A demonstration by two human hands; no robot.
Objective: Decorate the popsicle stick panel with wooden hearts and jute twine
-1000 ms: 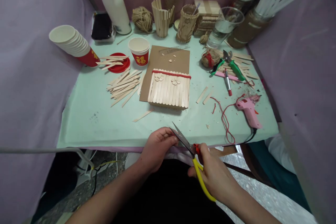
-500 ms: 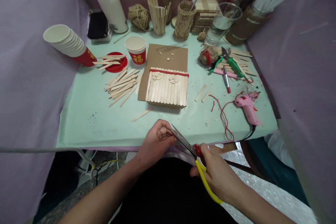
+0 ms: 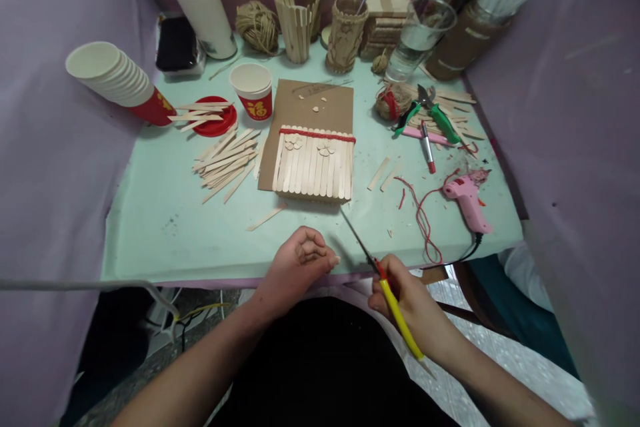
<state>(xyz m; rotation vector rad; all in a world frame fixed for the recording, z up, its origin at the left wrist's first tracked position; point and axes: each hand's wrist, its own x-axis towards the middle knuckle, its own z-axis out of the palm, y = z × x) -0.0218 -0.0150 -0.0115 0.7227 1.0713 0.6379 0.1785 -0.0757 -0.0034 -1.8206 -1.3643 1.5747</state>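
Note:
Near the table's front edge, my left hand (image 3: 303,263) is closed in a pinch on a small pale wood piece (image 3: 335,260) at the fingertips. My right hand (image 3: 403,293) grips scissors (image 3: 395,310) with red and yellow handles. Their blades are together, point towards the table's middle and stay apart from the left hand. Ahead lies a brown cardboard sheet (image 3: 313,103); on it is a panel of craft sticks (image 3: 313,170) with a red cord across the top and petal-shaped wood pieces forming flowers. A few small wood chips (image 3: 315,109) rest on the bare cardboard.
Loose sticks (image 3: 225,160) lie left of the panel, beside a red lid (image 3: 215,123) and paper cups (image 3: 251,97). At right are a pink glue gun (image 3: 470,200), red cord (image 3: 425,223), green-handled pruners (image 3: 425,110) and a marker (image 3: 428,147). A water glass (image 3: 410,47) stands behind.
The scissors' blades have closed and drawn away from the left hand, to the right. My left hand stays nearly in place with the small piece. The view has shifted slightly.

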